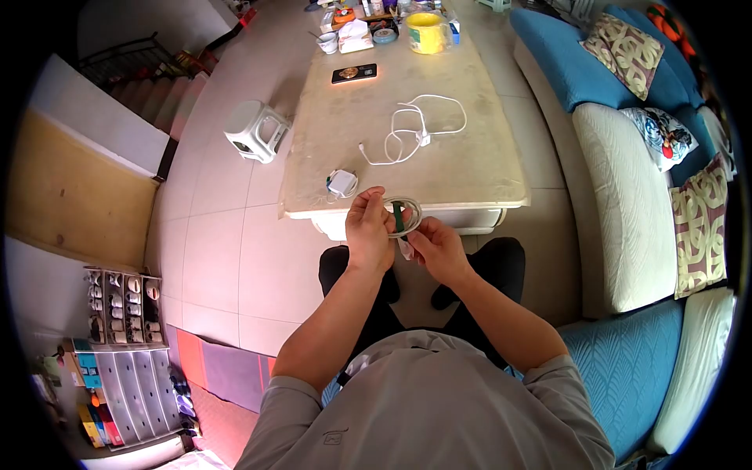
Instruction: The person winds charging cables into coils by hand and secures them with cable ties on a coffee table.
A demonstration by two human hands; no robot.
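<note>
The left hand's fingers (pixel 368 223) and the right hand's fingers (pixel 429 244) grasp a coiled cable (pixel 413 207) with a green tie (pixel 399 218), just off the table's near edge. From the coil, a white charger (pixel 342 183) lies at ten o'clock, a loose white cable (pixel 424 139) at twelve, and a phone (pixel 354 74) farther at eleven.

Covered coil, cropped clutter, tiny markings
The left grip (pixel 371 227) hides the near-left side of the coiled off-white cable (pixel 416 208); the right grip (pixel 439 249) partly covers a small whitish piece (pixel 406 250), too small to identify. The top edge cuts off items behind the yellow round container (pixel 426 36) on the pale rectangular desk (pixel 329 133). Markings on the black rectangular phone (pixel 354 74) and the grey cloth shirt (pixel 462 399) are unreadable. Dark borders crop the blue fabric sofa (pixel 627 352).
</note>
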